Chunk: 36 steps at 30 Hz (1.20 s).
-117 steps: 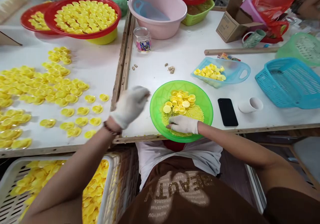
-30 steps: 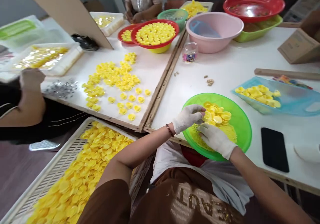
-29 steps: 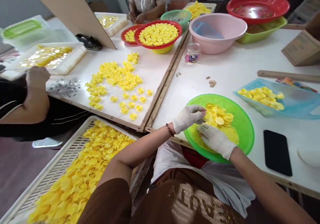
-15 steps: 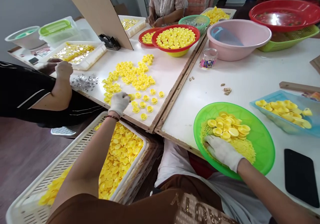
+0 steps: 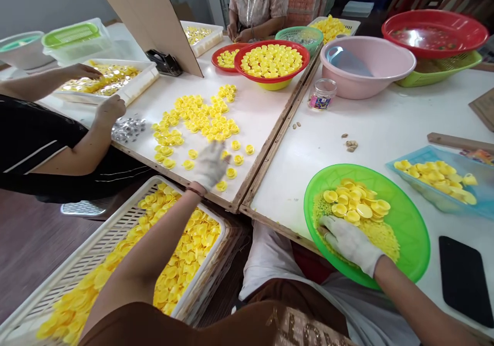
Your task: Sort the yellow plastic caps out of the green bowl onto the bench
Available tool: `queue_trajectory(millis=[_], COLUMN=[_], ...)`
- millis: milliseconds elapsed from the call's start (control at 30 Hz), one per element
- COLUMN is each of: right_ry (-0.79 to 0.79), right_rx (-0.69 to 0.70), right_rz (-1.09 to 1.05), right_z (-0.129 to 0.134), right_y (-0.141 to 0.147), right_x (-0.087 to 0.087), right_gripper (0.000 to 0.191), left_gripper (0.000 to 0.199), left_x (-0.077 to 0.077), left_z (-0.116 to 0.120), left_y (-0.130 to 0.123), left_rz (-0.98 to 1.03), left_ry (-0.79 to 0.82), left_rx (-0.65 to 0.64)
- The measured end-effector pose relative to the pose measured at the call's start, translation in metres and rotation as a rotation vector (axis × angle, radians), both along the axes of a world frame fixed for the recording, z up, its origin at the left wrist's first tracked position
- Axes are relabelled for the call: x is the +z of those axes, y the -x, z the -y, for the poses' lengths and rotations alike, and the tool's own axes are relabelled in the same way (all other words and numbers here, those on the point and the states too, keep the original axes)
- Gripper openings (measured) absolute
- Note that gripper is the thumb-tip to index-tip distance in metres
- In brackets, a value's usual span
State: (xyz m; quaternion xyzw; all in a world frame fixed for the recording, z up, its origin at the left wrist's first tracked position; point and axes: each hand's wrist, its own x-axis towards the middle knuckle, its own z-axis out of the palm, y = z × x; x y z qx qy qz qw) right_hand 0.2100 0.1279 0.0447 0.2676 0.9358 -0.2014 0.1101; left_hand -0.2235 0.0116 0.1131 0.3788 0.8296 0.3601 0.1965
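The person's left hand (image 5: 210, 166), in a white glove, is reaching over the near edge of the left desk (image 5: 266, 111), among a few loose yellow pieces (image 5: 231, 173). Its fingers are looking stretched out, but they are blurring, so I cannot tell whether they are holding or touching anything. A thicker cluster (image 5: 208, 117) of these pieces is lying just beyond.

The right hand (image 5: 350, 242), also gloved, is resting in the green basin (image 5: 411, 232), fingers partly bent and tips sinking into yellow grains (image 5: 382, 238); whether they are gripping anything I cannot tell. Yellow cups (image 5: 355, 202) are sitting heaped in the basin, just beyond that hand. The basin itself is jutting past the desk edge, over the person's lap.

To its right, a blue scoop (image 5: 484, 184) is holding more cups, and a phone (image 5: 465, 279) is lying nearer. Under the left arm, a white crate (image 5: 133, 209) is brimming with yellow pieces. At the far left, a co-worker in black is reaching one hand (image 5: 87, 71) into a white tray (image 5: 141, 83), while the other (image 5: 111, 109) is hanging near some silver bits (image 5: 129, 128).
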Motion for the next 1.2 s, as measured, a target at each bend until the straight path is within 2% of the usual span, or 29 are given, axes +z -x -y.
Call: queue_trajectory(millis=[100, 167, 233, 500, 567, 633, 733, 867, 1200], right_ry=[-0.021, -0.032, -0.034, -0.103, -0.143, -0.165, -0.144, -0.097, -0.069], right_rx=[-0.022, -0.045, -0.057, -0.018, 0.005, 0.017, 0.008, -0.019, -0.021], right_rz=[-0.026, -0.053, -0.086, -0.141, -0.180, -0.210, -0.203, -0.184, -0.117], right_z=[0.001, 0.002, 0.002, 0.000, 0.000, 0.000, 0.001, 0.001, 0.003], right_y=[-0.001, -0.003, -0.004, -0.008, -0.010, -0.010, -0.010, -0.009, -0.003], right_x=[-0.003, -0.005, -0.008, -0.017, -0.019, -0.019, -0.017, -0.013, -0.004], right_gripper=[0.030, 0.030, 0.029, 0.033, 0.033, 0.034, 0.034, 0.032, 0.032], left_gripper=[0.043, 0.042, 0.042, 0.053, 0.058, 0.062, 0.064, 0.064, 0.069], left_x=[-0.019, -0.028, -0.033, -0.048, -0.054, -0.059, -0.063, -0.066, -0.074], left_z=[-0.015, -0.019, -0.016, 0.007, 0.008, 0.008, 0.004, -0.001, -0.007], left_y=[-0.040, -0.048, -0.043, 0.015, 0.029, 0.043, 0.061, 0.085, 0.151], left_rz=[0.006, 0.006, 0.001, -0.125, -0.241, -0.434, -0.633, -0.653, -0.582], left_ry=[-0.088, -0.122, -0.136, -0.002, 0.119, 0.314, 0.527, 0.576, 0.565], left_rx=[-0.024, -0.031, -0.033, -0.003, -0.016, -0.045, -0.047, 0.032, 0.193])
